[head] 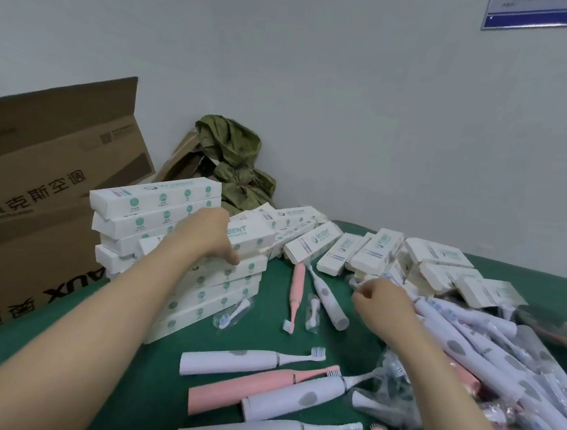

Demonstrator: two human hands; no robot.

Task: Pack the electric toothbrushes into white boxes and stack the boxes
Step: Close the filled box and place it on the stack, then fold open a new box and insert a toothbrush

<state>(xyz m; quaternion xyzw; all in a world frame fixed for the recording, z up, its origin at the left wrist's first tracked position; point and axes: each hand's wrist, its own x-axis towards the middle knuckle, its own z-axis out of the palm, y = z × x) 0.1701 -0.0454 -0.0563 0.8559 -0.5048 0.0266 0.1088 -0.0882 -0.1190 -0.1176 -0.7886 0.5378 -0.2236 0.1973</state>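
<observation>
Handling: treat each electric toothbrush as a light, rigid plastic part with a smooth body that is likely to be slippery. Take it around the thick handle, never by the thin neck or the bristle head. A white toothbrush (241, 363) and a pink toothbrush (256, 386) lie flat on the green counter (260, 334) directly in front of you. The main toothbrush pile (484, 346) lies to your right, mixed with clear wrappers.

Treat each white box as thin card: light and easily crushed. Hold it across the long faces with even pressure and do not squeeze the ends.

Left grip (207, 233): closed over a white box (257, 238) on top of the box stack (203, 286), with the fingers curled over its near edge. Right grip (380, 299): fingers curled at the near edge of the pile. You cannot tell from this view whether it holds anything; it may be pinching a wrapper. The loose boxes (310, 247) lie along the back of the counter. The stack sits unevenly, so expect it to slide if pushed.

Markings: the white boxes carry a brand word ending in "DENT", whose first letters are blurred, and a row of round green icons. The cardboard carton (40, 214) on the left reads "AUX", printed upside down, and "克斯空调". The blue wall notice (544, 14) is too small to read.
</observation>
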